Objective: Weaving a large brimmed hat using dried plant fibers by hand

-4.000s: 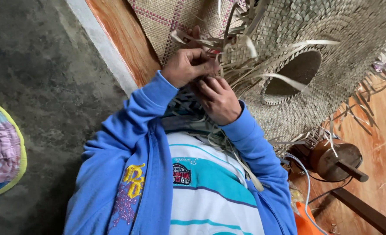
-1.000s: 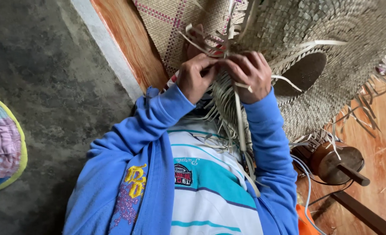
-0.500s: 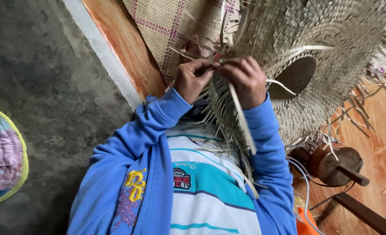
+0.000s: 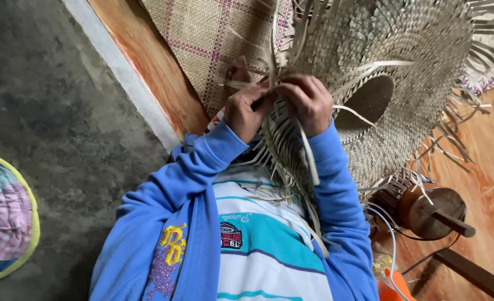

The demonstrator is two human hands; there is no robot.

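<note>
Straw hat (image 4: 403, 72) at 1 o'clock: crown and most of brim woven, fringe unfinished. Left hand (image 4: 247, 108) and right hand (image 4: 308, 103) each pinch loose strips (image 4: 308, 156) at the brim edge, above a checked mat (image 4: 202, 39)

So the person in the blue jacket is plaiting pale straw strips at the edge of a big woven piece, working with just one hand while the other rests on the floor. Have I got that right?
Not quite: both hands are at work. The head view shows the left hand and the right hand side by side, gripping the pale straw strips at the edge of the woven piece. Neither rests on the floor. The blue jacket is as you say.
</note>
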